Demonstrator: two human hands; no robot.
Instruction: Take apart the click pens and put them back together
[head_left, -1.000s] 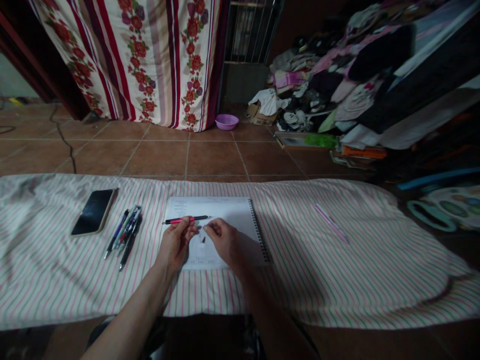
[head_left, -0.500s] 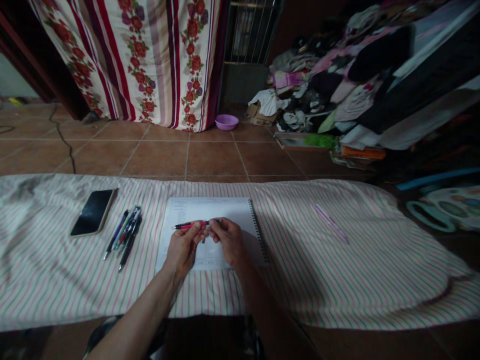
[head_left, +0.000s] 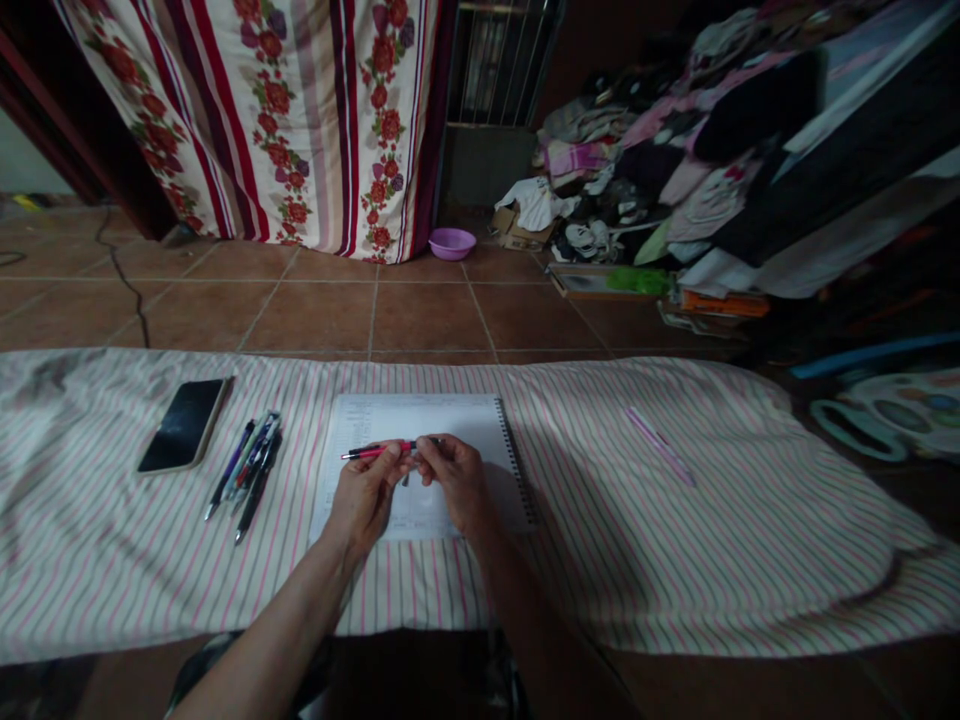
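Holding the red-and-black pen (head_left: 371,452) in a narrow grip of the left hand (head_left: 364,492) above the notebook (head_left: 435,412), between near and far edges of the worktop (head_left: 750,540), and pinching its right end, untouched a second ago, with the right hand (head_left: 457,480), apparently making the work two-handed.

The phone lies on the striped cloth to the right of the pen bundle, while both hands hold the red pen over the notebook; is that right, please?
Not quite: the head view shows the phone left of the pen bundle. It does lie on the striped cloth, and the left hand and right hand hold the red pen over the notebook.
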